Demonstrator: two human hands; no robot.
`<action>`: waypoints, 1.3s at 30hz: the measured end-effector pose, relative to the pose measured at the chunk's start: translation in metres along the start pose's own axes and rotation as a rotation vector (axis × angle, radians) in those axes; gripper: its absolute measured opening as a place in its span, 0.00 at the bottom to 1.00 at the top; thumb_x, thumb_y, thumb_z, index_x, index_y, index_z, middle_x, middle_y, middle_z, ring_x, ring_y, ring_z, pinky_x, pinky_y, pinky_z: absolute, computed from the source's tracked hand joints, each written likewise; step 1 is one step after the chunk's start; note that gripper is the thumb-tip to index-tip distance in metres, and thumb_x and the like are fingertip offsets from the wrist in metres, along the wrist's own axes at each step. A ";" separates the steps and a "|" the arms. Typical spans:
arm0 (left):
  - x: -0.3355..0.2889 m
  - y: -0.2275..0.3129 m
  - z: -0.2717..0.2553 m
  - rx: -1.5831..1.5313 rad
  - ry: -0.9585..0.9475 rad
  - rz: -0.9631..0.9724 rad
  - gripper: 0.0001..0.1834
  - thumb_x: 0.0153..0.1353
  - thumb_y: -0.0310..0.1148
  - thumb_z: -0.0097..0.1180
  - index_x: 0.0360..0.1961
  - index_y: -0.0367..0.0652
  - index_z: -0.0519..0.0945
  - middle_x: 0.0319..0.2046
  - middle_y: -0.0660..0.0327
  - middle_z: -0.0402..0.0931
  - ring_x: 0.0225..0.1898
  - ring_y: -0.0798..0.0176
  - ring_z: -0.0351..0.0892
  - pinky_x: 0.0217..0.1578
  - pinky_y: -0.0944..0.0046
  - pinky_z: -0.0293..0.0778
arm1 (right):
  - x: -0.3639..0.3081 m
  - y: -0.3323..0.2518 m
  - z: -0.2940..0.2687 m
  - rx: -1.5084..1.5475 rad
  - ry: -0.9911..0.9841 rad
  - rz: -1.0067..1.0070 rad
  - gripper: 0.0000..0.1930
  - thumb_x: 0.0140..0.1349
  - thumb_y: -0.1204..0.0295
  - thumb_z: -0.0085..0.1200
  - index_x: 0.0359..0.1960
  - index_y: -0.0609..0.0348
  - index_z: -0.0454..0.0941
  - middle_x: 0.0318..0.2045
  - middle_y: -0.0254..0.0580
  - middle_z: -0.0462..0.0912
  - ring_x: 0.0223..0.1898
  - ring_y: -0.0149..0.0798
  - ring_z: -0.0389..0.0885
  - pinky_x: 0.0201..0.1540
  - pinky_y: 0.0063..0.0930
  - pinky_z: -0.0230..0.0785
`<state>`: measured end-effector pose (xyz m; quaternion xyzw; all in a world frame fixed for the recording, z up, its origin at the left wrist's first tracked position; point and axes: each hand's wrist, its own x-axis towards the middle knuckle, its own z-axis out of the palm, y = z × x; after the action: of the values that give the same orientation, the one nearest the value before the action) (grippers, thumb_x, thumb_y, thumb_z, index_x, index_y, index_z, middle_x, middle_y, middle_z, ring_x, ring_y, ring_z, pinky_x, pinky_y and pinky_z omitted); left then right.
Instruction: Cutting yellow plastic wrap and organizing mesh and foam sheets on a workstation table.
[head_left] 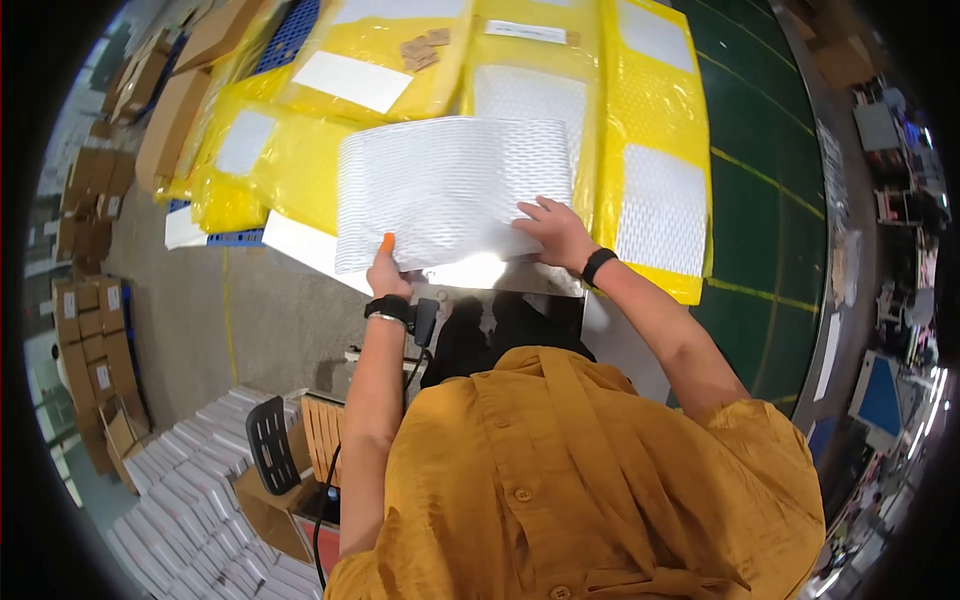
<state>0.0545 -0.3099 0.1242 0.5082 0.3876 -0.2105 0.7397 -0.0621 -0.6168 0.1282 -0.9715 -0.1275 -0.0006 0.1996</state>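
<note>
A broad white sheet (440, 185) with rows of fine grey dashes lies in front of me; whether it is one sheet or a thin stack I cannot tell. My left hand (388, 274) pinches its near left edge, thumb on top with an orange cover on the tip. At the near right part, my right hand (560, 236) rests against the sheet with fingers spread. Beyond it, yellow plastic bags (660, 110) hold similar white patterned sheets. Part of the bags is hidden beneath the sheet.
Small brown pieces (425, 48) and a white label sheet (350, 82) lie on the bags. A green surface (760, 200) with yellow lines extends to the right. Cardboard boxes (95, 310) stand at left. White packages (190, 500) fill the lower left, near a black chair back (272, 445).
</note>
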 end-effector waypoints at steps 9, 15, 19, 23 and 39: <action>-0.016 0.033 0.035 -0.152 -0.158 -0.035 0.18 0.61 0.49 0.59 0.43 0.49 0.76 0.31 0.62 0.78 0.25 0.63 0.72 0.22 0.66 0.63 | -0.071 0.000 -0.005 0.360 -0.018 0.415 0.42 0.42 0.75 0.69 0.65 0.45 0.69 0.70 0.55 0.61 0.69 0.56 0.63 0.69 0.41 0.59; -0.021 0.042 0.054 -0.121 0.003 -0.048 0.17 0.64 0.51 0.54 0.37 0.48 0.78 0.24 0.64 0.76 0.17 0.66 0.63 0.17 0.69 0.57 | -0.067 -0.029 0.016 0.189 0.282 0.366 0.35 0.44 0.75 0.66 0.60 0.45 0.76 0.64 0.49 0.68 0.62 0.51 0.70 0.65 0.41 0.62; -0.029 0.044 0.062 -0.137 0.005 -0.042 0.18 0.63 0.51 0.55 0.38 0.47 0.77 0.26 0.63 0.76 0.18 0.65 0.64 0.17 0.68 0.58 | -0.058 -0.023 0.028 0.054 0.386 0.357 0.29 0.45 0.78 0.63 0.54 0.44 0.80 0.59 0.43 0.72 0.58 0.47 0.71 0.62 0.41 0.61; -0.046 0.045 0.073 -0.121 0.047 -0.013 0.19 0.62 0.52 0.56 0.38 0.46 0.77 0.24 0.62 0.73 0.19 0.64 0.63 0.17 0.68 0.58 | -0.055 -0.017 0.025 0.197 0.390 0.365 0.26 0.46 0.82 0.60 0.50 0.48 0.81 0.55 0.48 0.71 0.56 0.51 0.73 0.59 0.40 0.65; -0.049 0.030 0.049 -0.117 -0.127 -0.001 0.46 0.55 0.69 0.58 0.61 0.42 0.67 0.48 0.59 0.72 0.42 0.60 0.69 0.45 0.58 0.71 | -0.032 -0.001 0.000 0.718 0.384 0.391 0.25 0.48 0.78 0.68 0.51 0.53 0.79 0.60 0.46 0.64 0.63 0.50 0.67 0.63 0.33 0.63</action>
<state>0.0631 -0.3467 0.1893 0.4493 0.3520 -0.2197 0.7912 -0.0938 -0.6237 0.1272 -0.8289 0.1057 -0.0987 0.5404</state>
